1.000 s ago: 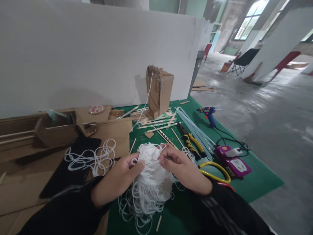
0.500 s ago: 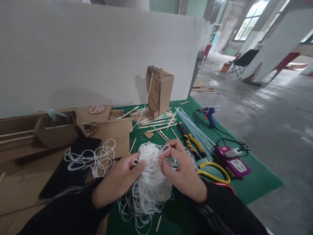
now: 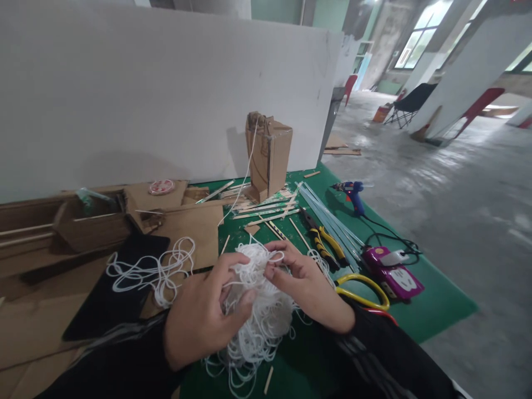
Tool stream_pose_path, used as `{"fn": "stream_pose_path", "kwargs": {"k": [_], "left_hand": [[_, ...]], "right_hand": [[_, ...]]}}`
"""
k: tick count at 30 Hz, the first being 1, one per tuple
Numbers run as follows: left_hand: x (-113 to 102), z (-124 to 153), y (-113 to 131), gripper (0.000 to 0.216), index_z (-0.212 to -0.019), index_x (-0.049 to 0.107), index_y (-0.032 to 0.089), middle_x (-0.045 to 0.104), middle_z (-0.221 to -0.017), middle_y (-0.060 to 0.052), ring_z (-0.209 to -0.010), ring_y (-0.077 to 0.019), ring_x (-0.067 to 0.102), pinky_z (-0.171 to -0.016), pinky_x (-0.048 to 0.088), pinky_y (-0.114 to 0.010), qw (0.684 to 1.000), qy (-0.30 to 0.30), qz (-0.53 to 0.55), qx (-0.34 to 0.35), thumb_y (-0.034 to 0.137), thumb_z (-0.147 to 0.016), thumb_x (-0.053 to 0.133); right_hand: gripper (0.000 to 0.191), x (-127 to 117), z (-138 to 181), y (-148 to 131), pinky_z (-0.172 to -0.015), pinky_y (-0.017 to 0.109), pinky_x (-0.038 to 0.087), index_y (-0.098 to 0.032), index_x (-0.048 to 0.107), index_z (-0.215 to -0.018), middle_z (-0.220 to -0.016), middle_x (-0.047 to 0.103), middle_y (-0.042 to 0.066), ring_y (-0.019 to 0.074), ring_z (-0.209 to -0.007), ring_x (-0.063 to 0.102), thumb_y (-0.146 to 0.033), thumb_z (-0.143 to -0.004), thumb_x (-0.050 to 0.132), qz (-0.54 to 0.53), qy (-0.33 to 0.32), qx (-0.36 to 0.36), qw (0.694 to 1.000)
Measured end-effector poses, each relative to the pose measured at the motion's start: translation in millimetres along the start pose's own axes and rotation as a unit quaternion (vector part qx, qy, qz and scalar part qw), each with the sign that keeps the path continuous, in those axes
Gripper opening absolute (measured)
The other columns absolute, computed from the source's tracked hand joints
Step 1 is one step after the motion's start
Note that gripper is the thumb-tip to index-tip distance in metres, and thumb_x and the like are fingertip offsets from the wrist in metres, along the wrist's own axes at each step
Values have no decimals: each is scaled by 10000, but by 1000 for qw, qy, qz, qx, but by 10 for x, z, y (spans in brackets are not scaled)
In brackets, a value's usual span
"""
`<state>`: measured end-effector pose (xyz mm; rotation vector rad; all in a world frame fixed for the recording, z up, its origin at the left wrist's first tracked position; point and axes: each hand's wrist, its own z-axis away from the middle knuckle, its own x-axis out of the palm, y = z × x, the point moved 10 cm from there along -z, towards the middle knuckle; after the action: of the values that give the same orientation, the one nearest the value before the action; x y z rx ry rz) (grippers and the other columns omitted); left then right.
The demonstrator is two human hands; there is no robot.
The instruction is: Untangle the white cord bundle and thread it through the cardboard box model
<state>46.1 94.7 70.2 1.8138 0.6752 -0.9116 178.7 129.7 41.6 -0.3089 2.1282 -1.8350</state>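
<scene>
Tangled white cord point(image 3: 261, 310) heaped on the green mat point(image 3: 419, 318), gripped from both sides: left hand point(image 3: 203, 316) closed around the bundle's near side, right hand point(image 3: 301, 282) pinching a loop at its top between thumb and fingers; yellow-handled pliers point(image 3: 326, 244) just beside

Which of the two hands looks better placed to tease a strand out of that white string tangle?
Right, probably. The right hand has its fingertips on a loop at the top of the white string tangle, while the left hand is wrapped around the bundle's side, holding it.
</scene>
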Motion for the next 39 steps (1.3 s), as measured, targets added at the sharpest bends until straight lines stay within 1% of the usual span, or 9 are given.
{"fn": "stream_pose_path", "kwargs": {"k": [3,8,11,15,19,27,29,34,39], "left_hand": [[35,-5,81,270,-1135,528,272,385,-454,122,-382,-134,483,-467,329,-232,998,0,-54,32,344,-875,539],[53,-40,-75,177,-958,616,267,381,-424,110,-369,-132,488,-467,326,-239,997,-2,-72,-21,359,-920,470],[57,-56,-132,214,-957,633,266,475,-452,92,-420,-147,549,-467,330,-244,996,-10,-80,-45,399,-925,469],[141,-61,-94,256,-1088,647,303,654,-580,70,-556,-165,659,-500,374,-247,996,-43,-74,-27,393,-936,461],[199,-48,-88,236,-1058,662,316,740,-748,73,-663,-161,704,-576,422,-250,996,-57,-74,-11,332,-947,455],[95,-12,-3,210,-954,663,260,736,-738,49,-621,-140,678,-579,425,-241,994,20,-73,73,273,-938,454],[73,18,17,213,-966,661,263,744,-772,45,-670,-140,692,-615,443,-237,993,36,-54,100,244,-939,451],[61,69,-19,202,-958,660,254,756,-817,28,-726,-143,710,-662,470,-236,991,54,-22,122,231,-947,460],[-7,109,77,201,-903,658,234,730,-707,22,-602,-134,670,-581,443,-229,979,95,-36,178,254,-962,466]], "right_hand": [[99,15,7,-34,-1021,373,350,-187,640,-789,-1172,524,72,213,-1168,505,-248,-867,639,14,-6,-8,1000],[126,8,13,-39,-1033,373,340,-181,627,-767,-1202,513,79,214,-1194,503,-243,-877,624,16,-5,-2,1000],[134,-3,14,-49,-1044,376,334,-183,618,-755,-1207,513,76,213,-1199,504,-238,-876,627,22,1,-4,1000],[114,37,21,-81,-1042,350,350,-189,651,-786,-1223,507,77,206,-1238,479,-246,-883,635,41,-10,-11,999],[69,109,35,-139,-1052,326,358,-191,670,-818,-1201,525,80,199,-1289,432,-228,-875,659,60,-36,-37,997],[144,73,54,-195,-1014,348,393,-195,634,-855,-1153,563,79,189,-1179,511,-172,-944,524,125,10,-103,987],[66,51,60,-204,-1013,357,398,-198,614,-909,-1145,565,79,191,-1145,529,-153,-909,566,143,32,-121,982],[183,80,84,-213,-1021,380,402,-212,594,-948,-1160,563,73,208,-1162,517,-81,-820,615,175,34,-141,974],[259,124,120,-229,-1052,405,381,-229,629,-1006,-1206,534,76,222,-1215,480,-73,-799,614,195,15,-152,969]]}}
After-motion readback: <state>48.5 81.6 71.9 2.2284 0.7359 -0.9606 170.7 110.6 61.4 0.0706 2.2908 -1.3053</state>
